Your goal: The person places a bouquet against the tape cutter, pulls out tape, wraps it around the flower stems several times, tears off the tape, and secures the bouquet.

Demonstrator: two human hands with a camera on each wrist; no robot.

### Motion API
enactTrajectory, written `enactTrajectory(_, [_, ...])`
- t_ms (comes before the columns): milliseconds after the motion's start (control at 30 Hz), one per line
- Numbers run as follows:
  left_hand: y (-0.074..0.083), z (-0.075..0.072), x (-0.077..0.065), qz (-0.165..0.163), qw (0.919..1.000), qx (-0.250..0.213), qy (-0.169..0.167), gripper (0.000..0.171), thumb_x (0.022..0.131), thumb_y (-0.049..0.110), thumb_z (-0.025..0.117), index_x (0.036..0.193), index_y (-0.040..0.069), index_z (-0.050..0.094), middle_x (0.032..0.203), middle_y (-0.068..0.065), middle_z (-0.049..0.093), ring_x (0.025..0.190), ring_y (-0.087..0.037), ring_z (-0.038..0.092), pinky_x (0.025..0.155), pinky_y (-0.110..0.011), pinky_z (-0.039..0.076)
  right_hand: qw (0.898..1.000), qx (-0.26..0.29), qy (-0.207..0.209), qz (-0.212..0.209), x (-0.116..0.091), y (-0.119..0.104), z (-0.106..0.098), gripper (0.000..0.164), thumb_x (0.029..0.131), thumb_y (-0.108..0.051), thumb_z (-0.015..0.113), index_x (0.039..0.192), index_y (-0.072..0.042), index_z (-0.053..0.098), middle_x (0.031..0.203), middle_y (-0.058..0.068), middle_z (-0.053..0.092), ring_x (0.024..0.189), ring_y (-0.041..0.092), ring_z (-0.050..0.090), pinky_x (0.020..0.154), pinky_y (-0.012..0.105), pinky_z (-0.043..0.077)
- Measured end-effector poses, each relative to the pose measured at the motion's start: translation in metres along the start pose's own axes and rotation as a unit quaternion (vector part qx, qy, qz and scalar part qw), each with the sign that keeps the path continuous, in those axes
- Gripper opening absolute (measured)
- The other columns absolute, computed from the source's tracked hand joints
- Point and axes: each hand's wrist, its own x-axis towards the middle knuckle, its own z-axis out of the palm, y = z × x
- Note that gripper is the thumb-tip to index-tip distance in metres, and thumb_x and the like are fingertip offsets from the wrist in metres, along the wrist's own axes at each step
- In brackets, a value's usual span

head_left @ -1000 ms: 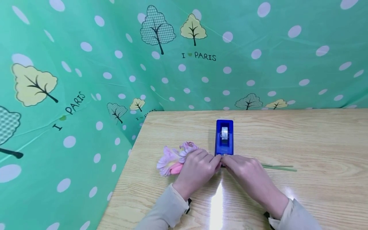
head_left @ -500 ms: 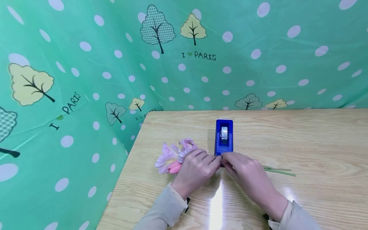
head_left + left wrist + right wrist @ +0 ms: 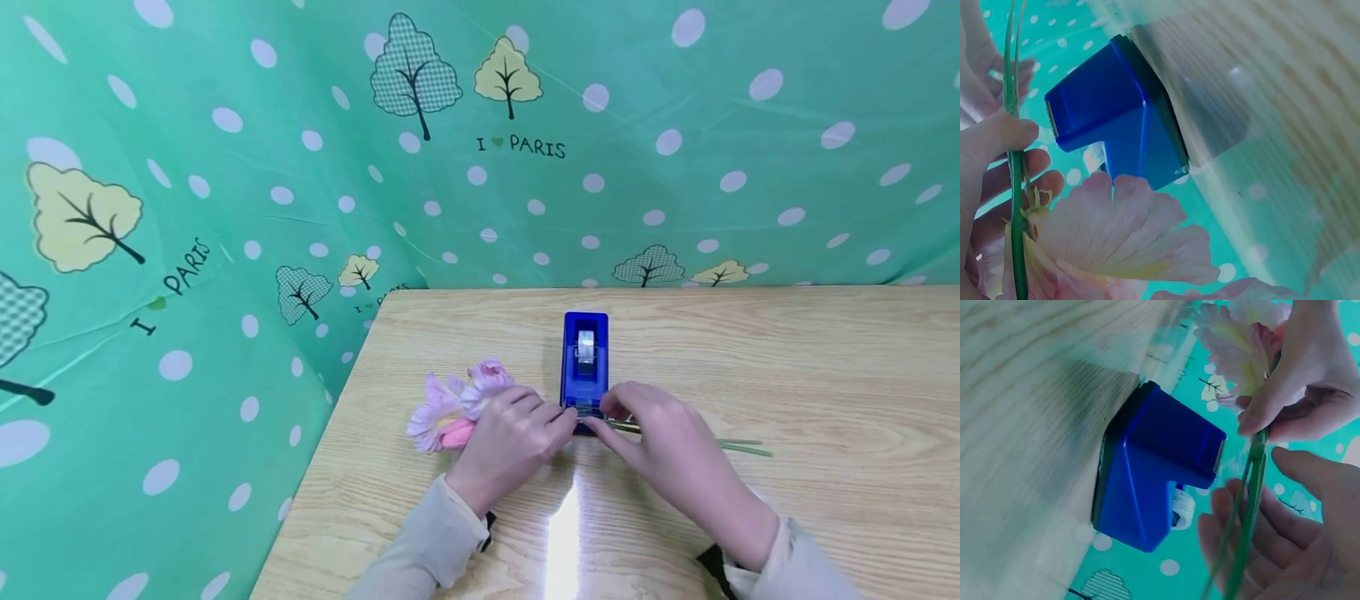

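On the wood-grain table [image 3: 840, 375], the left hand [image 3: 517, 435] pinches green stems [image 3: 744, 447] just below pale lilac flowers [image 3: 438, 414], which lie to the left. The right hand [image 3: 675, 437] is spread, thumb and fingers wide apart about the stems, whose ends reach out to its right. A blue tape dispenser [image 3: 585, 387] stands with its serrated edge near the hands and its tape roll [image 3: 586, 348] farther off. Polka-dot cloth [image 3: 660, 179] hangs at the far side.
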Motion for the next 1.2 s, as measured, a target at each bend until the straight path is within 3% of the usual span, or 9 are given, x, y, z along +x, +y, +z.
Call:
enactTrajectory(133, [-0.001, -0.001, 0.0, 0.006, 1.0, 0.003, 0.001, 0.011, 0.093, 0.024, 0.066, 0.095, 0.022, 0.077, 0.084, 0.01, 0.075, 0.071, -0.005, 0.069, 0.076, -0.021, 0.056, 0.995, 0.015, -0.08, 0.053, 0.001, 0.002, -0.003, 0.014, 0.093, -0.029, 0.071, 0.087, -0.017, 0.074, 0.079, -0.008, 0.07, 0.067, 0.003, 0.06, 0.06, 0.027, 0.053])
enactTrajectory(300, [-0.001, -0.001, 0.0, 0.013, 0.9999, 0.009, 0.005, 0.011, 0.094, 0.026, 0.066, 0.092, 0.023, 0.077, 0.082, 0.011, 0.075, 0.07, -0.005, 0.069, 0.076, -0.021, 0.056, 0.986, 0.058, -0.139, 0.069, 0.002, 0.008, -0.001, 0.018, 0.099, -0.028, 0.063, 0.093, -0.019, 0.078, 0.086, -0.009, 0.074, 0.071, 0.001, 0.061, 0.062, 0.027, 0.052])
enactTrajectory(467, [-0.001, -0.001, 0.0, 0.009, 1.0, 0.0, -0.002, 0.011, 0.093, 0.025, 0.066, 0.092, 0.023, 0.077, 0.082, 0.011, 0.074, 0.071, -0.005, 0.069, 0.077, -0.022, 0.056, 0.984, 0.084, -0.14, 0.071, 0.002, 0.01, 0.0, 0.014, 0.097, -0.022, 0.064, 0.097, -0.02, 0.078, 0.089, -0.009, 0.074, 0.075, 0.0, 0.063, 0.066, 0.026, 0.054])
enactTrajectory(733, [-0.002, -0.003, 0.001, -0.003, 0.9996, -0.024, -0.014, 0.007, 0.091, 0.024, 0.07, 0.093, 0.022, 0.076, 0.083, 0.009, 0.075, 0.072, -0.006, 0.07, 0.078, -0.023, 0.057, 0.979, 0.125, -0.134, 0.087, 0.002, 0.011, -0.001, 0.013, 0.096, -0.022, 0.067, 0.1, -0.019, 0.079, 0.086, -0.008, 0.073, 0.068, 0.0, 0.059, 0.063, 0.022, 0.052])
enactTrajectory(900, [-0.002, -0.002, 0.002, -0.012, 0.9988, -0.042, -0.02, 0.012, 0.092, 0.023, 0.069, 0.08, 0.021, 0.072, 0.074, 0.01, 0.072, 0.067, -0.006, 0.068, 0.075, -0.023, 0.057, 0.978, 0.14, -0.129, 0.086, 0.001, 0.012, -0.002, 0.013, 0.095, -0.025, 0.067, 0.098, -0.021, 0.08, 0.088, -0.009, 0.074, 0.071, 0.0, 0.06, 0.062, 0.021, 0.051])
enactTrajectory(1000, [-0.001, -0.003, 0.004, -0.028, 0.997, -0.053, -0.049, 0.013, 0.091, 0.026, 0.071, 0.078, 0.022, 0.073, 0.073, 0.01, 0.072, 0.067, -0.006, 0.068, 0.076, -0.023, 0.057, 0.978, 0.145, -0.126, 0.081, 0.001, 0.013, -0.001, 0.013, 0.095, -0.026, 0.068, 0.097, -0.022, 0.08, 0.088, -0.01, 0.074, 0.075, 0.0, 0.064, 0.063, 0.021, 0.053])
enactTrajectory(1200, [-0.001, -0.006, 0.006, -0.07, 0.9857, -0.088, -0.125, 0.012, 0.091, 0.032, 0.071, 0.092, 0.023, 0.078, 0.086, 0.01, 0.075, 0.081, -0.007, 0.071, 0.085, -0.025, 0.056, 0.979, 0.145, -0.122, 0.069, 0.0, 0.014, 0.002, 0.012, 0.094, -0.023, 0.069, 0.095, -0.021, 0.08, 0.088, -0.011, 0.074, 0.079, 0.001, 0.067, 0.067, 0.022, 0.056])
